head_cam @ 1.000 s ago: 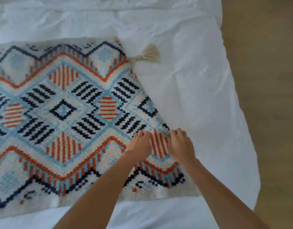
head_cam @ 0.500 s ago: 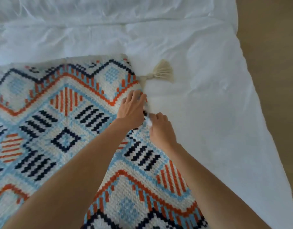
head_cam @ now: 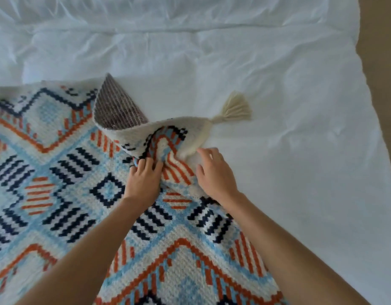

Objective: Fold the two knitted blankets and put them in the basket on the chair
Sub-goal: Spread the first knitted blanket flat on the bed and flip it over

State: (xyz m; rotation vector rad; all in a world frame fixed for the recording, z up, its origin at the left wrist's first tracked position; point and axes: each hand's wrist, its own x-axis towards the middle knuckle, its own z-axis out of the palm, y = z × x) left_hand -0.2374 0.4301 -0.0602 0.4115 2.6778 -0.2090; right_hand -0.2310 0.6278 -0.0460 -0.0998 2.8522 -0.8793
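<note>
A knitted blanket (head_cam: 64, 186) with orange, navy and light-blue geometric patterns lies spread on a white bed. Its far right corner is lifted and curled over, showing a dark striped underside (head_cam: 117, 108). A cream tassel (head_cam: 233, 107) hangs from that corner onto the sheet. My left hand (head_cam: 144, 179) grips a bunched fold of the blanket near the raised corner. My right hand (head_cam: 214, 172) holds the blanket's right edge just beside it, fingers curled under the cloth. No second blanket, basket or chair is in view.
The white bed sheet (head_cam: 267, 164) stretches beyond and to the right of the blanket. A strip of tan floor (head_cam: 381, 53) runs along the bed's right edge.
Both hands moved up the blanket's right edge, took hold of it and lifted the far corner, which now curls over. The view has shifted towards the head of the bed.
</note>
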